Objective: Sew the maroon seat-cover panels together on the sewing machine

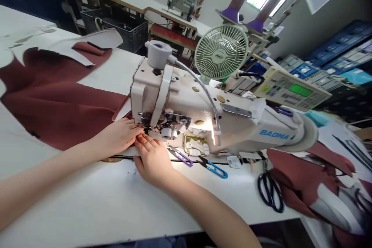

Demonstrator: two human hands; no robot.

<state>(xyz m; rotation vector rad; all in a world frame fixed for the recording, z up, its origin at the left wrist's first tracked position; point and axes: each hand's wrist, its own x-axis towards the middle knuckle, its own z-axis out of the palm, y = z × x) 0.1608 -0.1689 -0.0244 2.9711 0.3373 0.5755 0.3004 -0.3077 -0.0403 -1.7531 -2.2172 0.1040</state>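
Note:
A large piece of maroon fabric [72, 110] lies to the left of the white sewing machine [186, 100] and reaches in toward the needle area. My left hand [122, 135] is at that fabric's near right edge, its fingers close together and bent around it under the machine head. Beside it, my right hand [155, 159] lies palm down, fingers stretched toward the needle and thumb apart. The fingertips of both hands nearly meet there. The needle and the fabric right under the fingertips are hidden by the hands and the machine head.
Purple thread snips [181, 156] and blue thread snips [214, 167] lie right of my right hand. Black-handled scissors [270, 192] rest near more maroon pieces [302, 174]. Behind the machine stand a fan [221, 52] and a control panel [293, 88]. Another person [200, 4] is in the background.

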